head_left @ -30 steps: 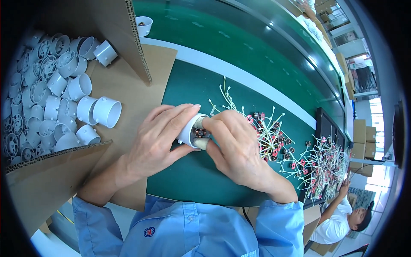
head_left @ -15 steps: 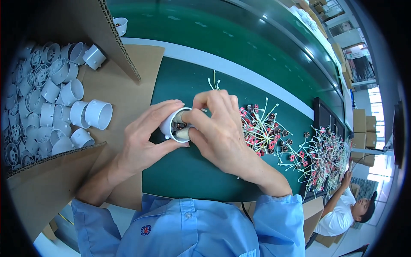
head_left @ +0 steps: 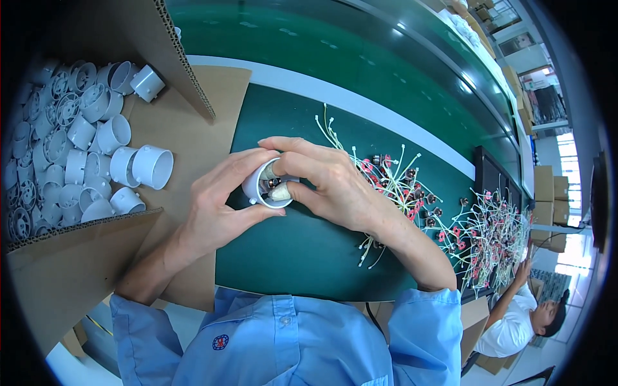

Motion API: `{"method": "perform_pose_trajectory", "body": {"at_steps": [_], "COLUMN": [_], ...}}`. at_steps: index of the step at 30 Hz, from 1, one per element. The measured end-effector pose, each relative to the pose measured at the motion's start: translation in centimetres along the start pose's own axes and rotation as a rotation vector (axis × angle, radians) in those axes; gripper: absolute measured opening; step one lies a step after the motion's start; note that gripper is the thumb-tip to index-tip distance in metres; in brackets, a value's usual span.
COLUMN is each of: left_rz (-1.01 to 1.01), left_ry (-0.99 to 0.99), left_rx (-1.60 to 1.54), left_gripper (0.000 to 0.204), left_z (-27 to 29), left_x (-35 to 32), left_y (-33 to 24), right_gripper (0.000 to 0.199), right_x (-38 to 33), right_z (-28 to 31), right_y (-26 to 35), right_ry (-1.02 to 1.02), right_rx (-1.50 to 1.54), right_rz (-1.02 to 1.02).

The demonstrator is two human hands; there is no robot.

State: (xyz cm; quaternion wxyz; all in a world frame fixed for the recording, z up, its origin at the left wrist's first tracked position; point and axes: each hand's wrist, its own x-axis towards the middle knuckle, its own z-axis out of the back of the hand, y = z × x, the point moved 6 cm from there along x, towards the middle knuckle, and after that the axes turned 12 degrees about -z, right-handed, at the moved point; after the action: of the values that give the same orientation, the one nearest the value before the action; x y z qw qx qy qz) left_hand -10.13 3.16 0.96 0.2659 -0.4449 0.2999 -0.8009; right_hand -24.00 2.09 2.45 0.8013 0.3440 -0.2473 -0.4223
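Note:
My left hand is wrapped around a white round plastic housing, its open mouth turned toward my right hand. Thumb and forefinger of my right hand, both in pale finger covers, reach inside the housing and pinch at a small dark and copper-coloured part. That part is half hidden by the fingertips and the rim. Just right of my right hand lies a loose pile of wired components with white leads, red pieces and dark coils.
At left, a cardboard box holds many white housings. A larger heap of wired parts lies at far right over a black tray. Beyond the green mat runs a green conveyor. A co-worker sits at right.
My right hand has turned flatter and lowered its wrist, its fingers still inside the housing. More wire leads show on both sides of it. My left hand keeps its hold.

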Motion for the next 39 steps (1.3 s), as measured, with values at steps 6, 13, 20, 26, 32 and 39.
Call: {"method": "perform_pose_trajectory", "body": {"at_steps": [6,13,20,26,32,39], "left_rz": [-0.035,-0.082,0.086,0.036,-0.071,-0.091], "left_ry": [0.012,0.108,0.508,0.425,0.317,0.457], "left_rx": [0.088,1.005,1.701,1.328,0.623,0.488], "left_gripper": [0.061,0.058,0.027,0.039,0.058,0.062], "left_z": [0.6,3.9,7.2,5.0,-0.6,-1.9], "left_x": [0.2,1.4,-2.7,-0.9,1.4,1.1], "left_y": [-0.4,-4.7,1.9,0.8,-0.3,0.6], "right_gripper": [0.022,0.019,0.019,0.022,0.023,0.035], "right_x": [0.5,2.7,3.7,-1.4,-6.4,-6.9], "right_z": [-0.2,5.1,13.2,11.5,2.3,0.7], "right_y": [-0.3,-2.9,-14.4,-4.4,-0.4,-2.2], "right_ry": [-0.006,-0.168,-0.338,-0.412,0.097,0.078], "right_rx": [0.096,0.037,-0.317,-0.261,-0.601,-0.815], "right_rz": [0.058,-0.091,-0.554,-0.197,-0.062,-0.021]}}
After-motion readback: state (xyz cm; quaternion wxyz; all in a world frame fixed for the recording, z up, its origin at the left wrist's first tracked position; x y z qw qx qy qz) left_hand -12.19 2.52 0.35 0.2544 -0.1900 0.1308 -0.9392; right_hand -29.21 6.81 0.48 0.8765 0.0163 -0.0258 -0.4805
